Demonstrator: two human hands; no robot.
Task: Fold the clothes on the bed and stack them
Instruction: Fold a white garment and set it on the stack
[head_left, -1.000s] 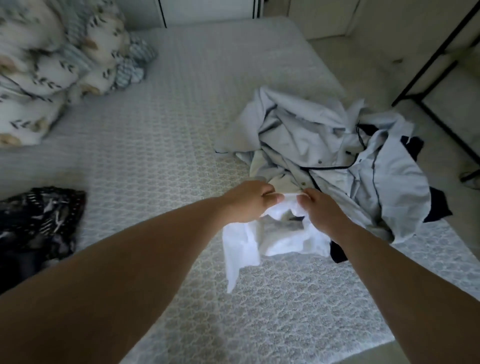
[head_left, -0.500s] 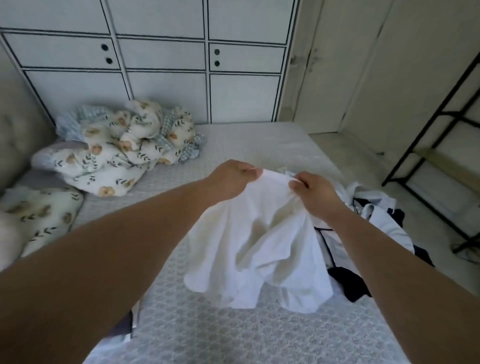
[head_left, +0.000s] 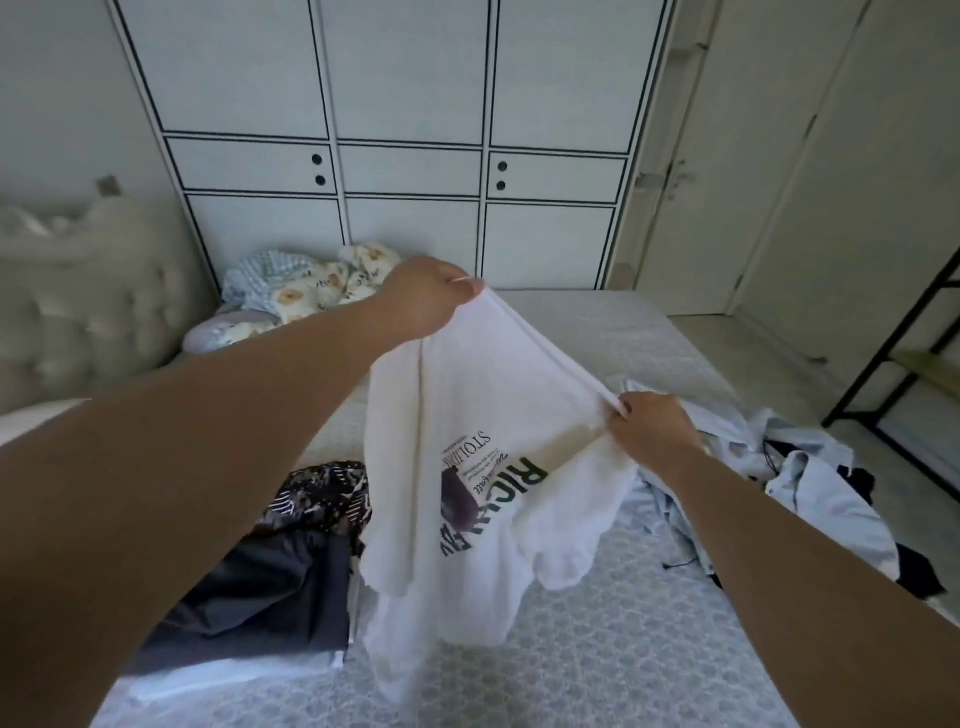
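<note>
Left hand (head_left: 422, 297) we see raised high, pinching one end of white T-shirt (head_left: 483, 467) edge; right hand (head_left: 655, 428) lower, pinching other end. Edge stretched between hands, shirt hanging above bed (head_left: 613, 660), dark print visible. Folded dark clothes (head_left: 270, 587) lie on bed at left; crumpled light-blue pile (head_left: 810, 483) at right. Patterned blanket (head_left: 311, 286) far by wardrobe (head_left: 410, 171).

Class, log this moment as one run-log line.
step: shirt lifted | left hand: pinches white shirt edge, high | right hand: pinches same edge, lower | folded stack: left | unfolded pile: right
</note>
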